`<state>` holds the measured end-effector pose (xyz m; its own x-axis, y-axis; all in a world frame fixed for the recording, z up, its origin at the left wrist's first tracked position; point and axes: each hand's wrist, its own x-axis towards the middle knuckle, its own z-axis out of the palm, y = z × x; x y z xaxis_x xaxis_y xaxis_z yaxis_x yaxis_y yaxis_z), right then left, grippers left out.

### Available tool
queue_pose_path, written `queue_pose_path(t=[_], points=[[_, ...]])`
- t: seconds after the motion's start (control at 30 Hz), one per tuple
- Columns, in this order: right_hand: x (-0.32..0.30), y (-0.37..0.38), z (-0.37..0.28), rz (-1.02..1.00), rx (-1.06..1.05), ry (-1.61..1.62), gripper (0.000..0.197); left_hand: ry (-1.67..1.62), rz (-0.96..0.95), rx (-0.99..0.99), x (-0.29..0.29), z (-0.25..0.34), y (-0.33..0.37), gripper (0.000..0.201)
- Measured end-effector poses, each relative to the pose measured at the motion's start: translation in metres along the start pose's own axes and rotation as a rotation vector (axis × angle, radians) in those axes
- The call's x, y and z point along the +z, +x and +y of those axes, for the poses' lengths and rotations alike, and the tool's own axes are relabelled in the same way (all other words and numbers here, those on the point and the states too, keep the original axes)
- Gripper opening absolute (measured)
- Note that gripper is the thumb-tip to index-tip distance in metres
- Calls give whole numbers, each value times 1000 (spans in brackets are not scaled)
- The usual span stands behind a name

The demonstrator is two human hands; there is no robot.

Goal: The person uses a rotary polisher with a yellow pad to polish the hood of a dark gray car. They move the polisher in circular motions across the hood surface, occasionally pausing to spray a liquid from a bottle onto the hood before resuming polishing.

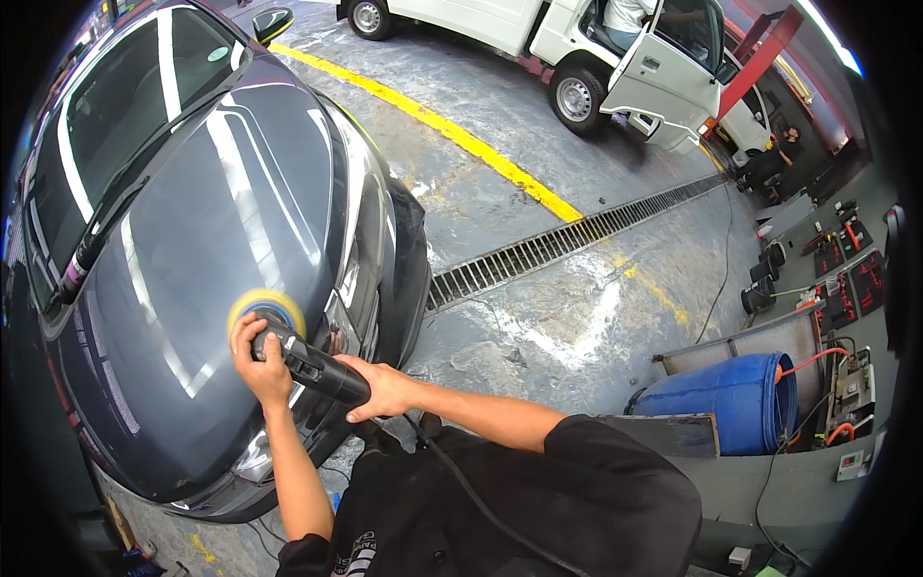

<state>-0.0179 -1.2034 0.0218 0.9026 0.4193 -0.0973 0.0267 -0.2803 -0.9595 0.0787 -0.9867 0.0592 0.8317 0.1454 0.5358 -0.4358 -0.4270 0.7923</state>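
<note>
Both my hands grip a black car polisher (322,370). My left hand (260,361) wraps over its head, just behind the round yellow foam pad (252,300). Around the rear of the body closes my right hand (382,387). The pad lies against the dark grey car hood (221,221), near its front edge; whether it spins cannot be told. A black power cord (457,471) trails from the polisher's rear across my dark shirt. Bright strips of light reflect in the glossy hood. A second handheld tool, black with a purplish band (72,274), lies near the windshield base.
A yellow floor line (452,135) and a metal drain grate (577,236) cross the floor ahead. Far off stands a white van (663,77) with its door open and a person inside. At right lie a blue barrel (716,399), cables and wall-hung tools (836,260); another person (784,149) is beyond.
</note>
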Motion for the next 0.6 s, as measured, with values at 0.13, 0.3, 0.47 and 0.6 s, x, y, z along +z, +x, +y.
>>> queue_pose_path(t=[0.13, 0.3, 0.47, 0.6], points=[[-1, -14, 23, -21, 38, -1, 106, 51, 20, 56, 11, 8, -28, 22], [-3, -20, 56, 2, 66, -61, 100, 92, 52, 169, 28, 13, -55, 23], [-3, -14, 93, 129, 64, -60, 94, 189, 26, 297, 47, 11, -64, 21], [-10, -17, 91, 157, 239, -5, 89, 97, -25, 279, 71, 11, -56, 21]])
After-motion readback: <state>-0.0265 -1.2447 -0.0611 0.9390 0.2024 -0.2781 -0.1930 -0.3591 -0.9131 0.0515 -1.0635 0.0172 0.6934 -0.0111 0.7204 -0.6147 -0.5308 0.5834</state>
